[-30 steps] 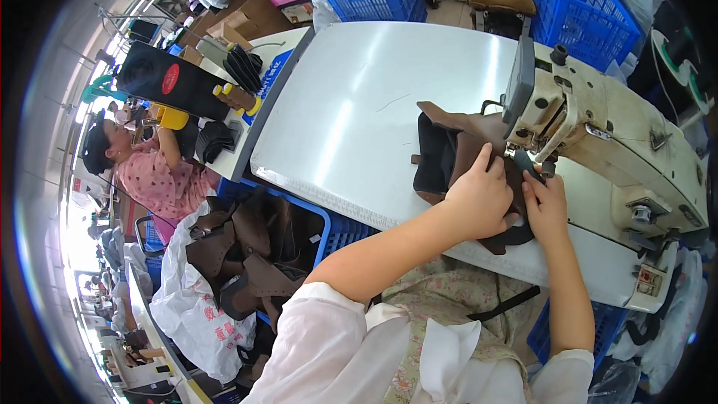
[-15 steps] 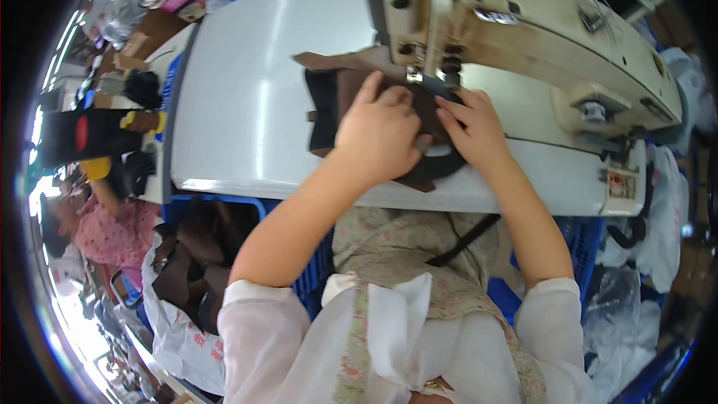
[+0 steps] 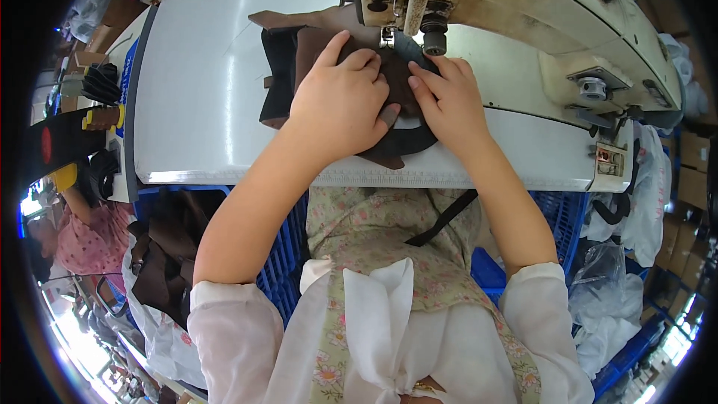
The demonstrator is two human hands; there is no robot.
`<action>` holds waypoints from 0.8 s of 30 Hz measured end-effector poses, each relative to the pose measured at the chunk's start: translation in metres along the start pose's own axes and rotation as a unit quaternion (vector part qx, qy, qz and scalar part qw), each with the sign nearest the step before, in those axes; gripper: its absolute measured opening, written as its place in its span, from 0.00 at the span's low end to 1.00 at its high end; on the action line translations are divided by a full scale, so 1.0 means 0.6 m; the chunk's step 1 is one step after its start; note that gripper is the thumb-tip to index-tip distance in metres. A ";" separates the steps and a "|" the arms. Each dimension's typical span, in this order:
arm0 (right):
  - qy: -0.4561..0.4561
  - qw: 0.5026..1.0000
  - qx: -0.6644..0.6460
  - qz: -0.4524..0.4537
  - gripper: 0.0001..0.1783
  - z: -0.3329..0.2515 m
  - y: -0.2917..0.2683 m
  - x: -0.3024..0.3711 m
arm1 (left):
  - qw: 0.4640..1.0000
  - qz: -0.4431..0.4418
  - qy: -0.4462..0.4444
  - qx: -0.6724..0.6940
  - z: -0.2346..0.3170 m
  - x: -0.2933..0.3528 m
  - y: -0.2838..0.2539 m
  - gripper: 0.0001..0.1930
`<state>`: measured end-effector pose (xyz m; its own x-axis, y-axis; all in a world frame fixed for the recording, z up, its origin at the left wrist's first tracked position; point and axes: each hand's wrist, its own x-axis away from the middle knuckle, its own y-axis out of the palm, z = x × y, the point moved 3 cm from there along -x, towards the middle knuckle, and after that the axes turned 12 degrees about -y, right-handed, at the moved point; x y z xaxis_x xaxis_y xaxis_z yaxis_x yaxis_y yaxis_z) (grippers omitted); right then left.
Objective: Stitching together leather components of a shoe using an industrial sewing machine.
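Under the needle area of a sewing machine [image 3: 516, 22] lies a dark brown, leather-like bag piece [image 3: 307, 49] with a black part at its left side. My left hand [image 3: 340, 97] bears down on the brown piece, index finger stretched toward the machine, the other fingers bent and gripping the material. On the other side, my right hand [image 3: 452, 97] has its fingers and thumb closed on the edge of the piece, just beside the metal presser foot [image 3: 387, 37]. A black curved band [image 3: 415, 141] of the piece shows between my wrists. My palms hide part of the material.
The white machine table [image 3: 194, 105] ends at a ruled front edge close to my body. Blue crates [image 3: 280, 280] stand below it. Dark brown pieces [image 3: 168, 254] fill a bag at left. Clear plastic bags [image 3: 609, 292] hang at right. Another person in pink [image 3: 93, 239] is at far left.
My view has shifted, so table, machine and hands appear farther left and higher. Both hands keep their places on the brown piece by the presser foot.
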<state>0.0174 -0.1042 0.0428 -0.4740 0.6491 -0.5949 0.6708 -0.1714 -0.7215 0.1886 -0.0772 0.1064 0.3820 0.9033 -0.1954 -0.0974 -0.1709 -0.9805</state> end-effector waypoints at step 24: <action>0.030 0.999 0.038 0.010 0.17 -0.036 0.019 -0.007 | 0.998 -0.017 0.058 0.001 -0.048 -0.016 -0.004 0.20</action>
<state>0.0393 -0.0925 0.0449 -0.4246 0.6874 -0.5892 0.6334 -0.2394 -0.7358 0.2119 -0.0967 0.1099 0.4888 0.8570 -0.1631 -0.0843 -0.1397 -0.9866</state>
